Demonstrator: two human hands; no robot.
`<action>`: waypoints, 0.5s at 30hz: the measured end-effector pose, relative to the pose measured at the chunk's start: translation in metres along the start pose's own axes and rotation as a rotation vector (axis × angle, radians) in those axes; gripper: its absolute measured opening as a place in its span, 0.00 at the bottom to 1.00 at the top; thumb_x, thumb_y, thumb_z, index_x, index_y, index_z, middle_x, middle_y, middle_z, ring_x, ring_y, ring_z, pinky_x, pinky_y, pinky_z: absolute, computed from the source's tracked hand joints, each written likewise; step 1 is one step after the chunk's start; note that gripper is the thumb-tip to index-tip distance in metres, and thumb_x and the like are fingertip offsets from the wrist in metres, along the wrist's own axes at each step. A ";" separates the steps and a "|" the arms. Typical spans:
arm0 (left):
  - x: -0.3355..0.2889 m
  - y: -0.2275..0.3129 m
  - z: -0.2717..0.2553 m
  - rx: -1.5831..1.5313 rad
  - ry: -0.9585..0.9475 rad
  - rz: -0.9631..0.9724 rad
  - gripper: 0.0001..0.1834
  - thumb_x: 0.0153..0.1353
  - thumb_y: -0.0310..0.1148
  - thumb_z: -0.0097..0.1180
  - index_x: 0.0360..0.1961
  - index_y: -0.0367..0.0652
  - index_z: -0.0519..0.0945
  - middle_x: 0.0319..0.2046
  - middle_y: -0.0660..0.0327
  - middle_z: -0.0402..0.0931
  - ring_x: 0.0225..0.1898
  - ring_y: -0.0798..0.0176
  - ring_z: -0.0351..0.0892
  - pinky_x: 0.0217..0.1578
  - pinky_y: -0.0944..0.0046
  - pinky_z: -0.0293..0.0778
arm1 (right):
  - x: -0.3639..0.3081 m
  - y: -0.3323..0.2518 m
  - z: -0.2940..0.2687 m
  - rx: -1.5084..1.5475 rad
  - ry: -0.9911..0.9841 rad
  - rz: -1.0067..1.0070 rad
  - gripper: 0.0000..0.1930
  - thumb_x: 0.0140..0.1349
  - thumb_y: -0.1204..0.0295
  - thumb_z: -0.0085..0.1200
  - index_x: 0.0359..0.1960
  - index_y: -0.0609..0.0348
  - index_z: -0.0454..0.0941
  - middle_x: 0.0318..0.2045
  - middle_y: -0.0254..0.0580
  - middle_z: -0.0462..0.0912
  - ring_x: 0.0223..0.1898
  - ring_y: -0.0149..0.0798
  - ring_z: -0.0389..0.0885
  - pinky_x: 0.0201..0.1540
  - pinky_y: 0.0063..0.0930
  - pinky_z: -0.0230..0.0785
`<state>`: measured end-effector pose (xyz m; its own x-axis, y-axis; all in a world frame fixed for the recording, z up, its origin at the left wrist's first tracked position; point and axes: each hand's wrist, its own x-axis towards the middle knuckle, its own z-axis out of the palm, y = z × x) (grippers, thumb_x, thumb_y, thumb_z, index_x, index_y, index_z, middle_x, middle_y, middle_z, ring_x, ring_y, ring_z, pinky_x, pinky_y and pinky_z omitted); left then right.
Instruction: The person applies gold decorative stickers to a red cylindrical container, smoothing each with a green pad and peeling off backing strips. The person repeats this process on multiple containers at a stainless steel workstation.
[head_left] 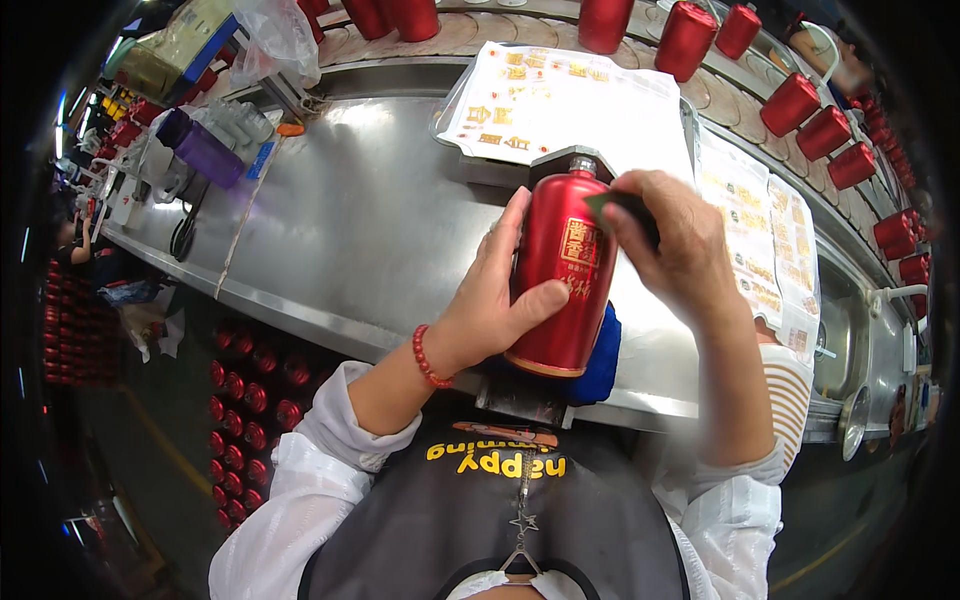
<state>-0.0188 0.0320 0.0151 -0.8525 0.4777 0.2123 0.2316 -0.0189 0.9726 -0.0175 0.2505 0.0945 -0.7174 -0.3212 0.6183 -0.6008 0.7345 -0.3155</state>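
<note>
Counter [330, 200]: metal, reflective, curving across the view; a cord runs over its left part. Beyond it, a slatted conveyor [465, 35] bearing upright red bottles [686, 42]. Right end: metal basin [833, 335]. Floor [165, 480]: dark, with a yellow line.

Containers, in hand: one large red bottle [583, 280], gold lettering on its front, neck pointing away from the wearer, over the near middle of the counter; contents hidden by the opaque wall. Blue cloth [600, 365] beside and partly behind its base.

Left hand [490, 305]: grip clamped on the red bottle's left side, thumb across the front. Right hand [672, 225]: grip together on a dark tool [640, 210], green tip at the bottle's upper right; tool partly covered, exact kind not clear.

Containers, elsewhere: purple bottle [203, 148], tilted, left part of the counter; clear plastic bag [275, 45], upper left; packed rows of red containers [250, 400] below the counter's left side.

Paper: white label sheets [560, 95] with gold print, beyond the red bottle; further printed sheets [745, 235] to the right.
</note>
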 end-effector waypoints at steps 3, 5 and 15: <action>-0.029 0.006 -0.021 0.434 -0.177 0.102 0.67 0.56 0.72 0.55 0.75 0.29 0.39 0.72 0.36 0.48 0.74 0.38 0.48 0.71 0.36 0.35 | -0.008 -0.020 -0.005 -0.065 -0.119 -0.256 0.11 0.50 0.74 0.62 0.35 0.51 0.77 0.29 0.35 0.77 0.34 0.39 0.78 0.41 0.35 0.67; -0.039 -0.002 -0.024 0.543 -0.191 0.147 0.69 0.54 0.74 0.54 0.75 0.30 0.38 0.73 0.36 0.47 0.75 0.37 0.47 0.71 0.34 0.32 | -0.009 -0.035 -0.004 0.224 -0.294 -0.233 0.10 0.51 0.74 0.63 0.34 0.49 0.78 0.29 0.34 0.77 0.35 0.39 0.78 0.43 0.36 0.66; -0.028 -0.008 -0.032 0.602 -0.184 0.492 0.52 0.62 0.72 0.44 0.74 0.41 0.57 0.69 0.51 0.63 0.73 0.43 0.51 0.73 0.41 0.30 | -0.065 -0.038 0.000 0.226 -0.046 -0.163 0.11 0.49 0.70 0.70 0.33 0.53 0.82 0.30 0.35 0.79 0.27 0.37 0.73 0.38 0.36 0.60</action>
<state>-0.0119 -0.0088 0.0043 -0.5079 0.6758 0.5342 0.8191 0.1871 0.5422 0.0518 0.2438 0.0658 -0.6166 -0.4549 0.6425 -0.7696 0.5203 -0.3702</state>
